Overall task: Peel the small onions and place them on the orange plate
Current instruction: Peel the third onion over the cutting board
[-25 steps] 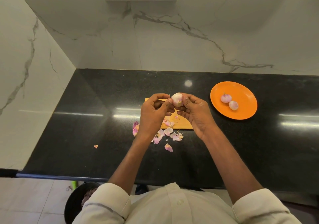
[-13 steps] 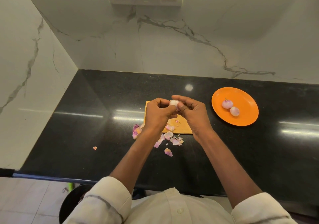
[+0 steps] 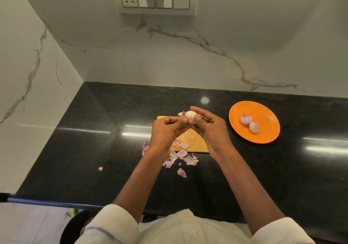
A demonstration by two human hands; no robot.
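A small pale onion (image 3: 190, 115) is pinched between my two hands above a wooden cutting board (image 3: 195, 143). My right hand (image 3: 211, 131) grips the onion from the right with thumb and fingers. My left hand (image 3: 167, 132) has its fingertips closed on the onion's lower left side, where a flake of loose skin sticks out. To the right lies the orange plate (image 3: 263, 115) with two peeled small onions (image 3: 246, 119) (image 3: 254, 127) side by side on it.
Pink and white onion skins (image 3: 180, 159) are scattered on the board's near edge and on the black countertop (image 3: 94, 140). One stray flake (image 3: 100, 168) lies further left. Marble walls close the back and left. A dark bin (image 3: 75, 226) stands below the counter edge.
Both hands stay on the onion and have turned it slightly; my left fingers shifted from its top to its lower left. The camera tilted up a little.
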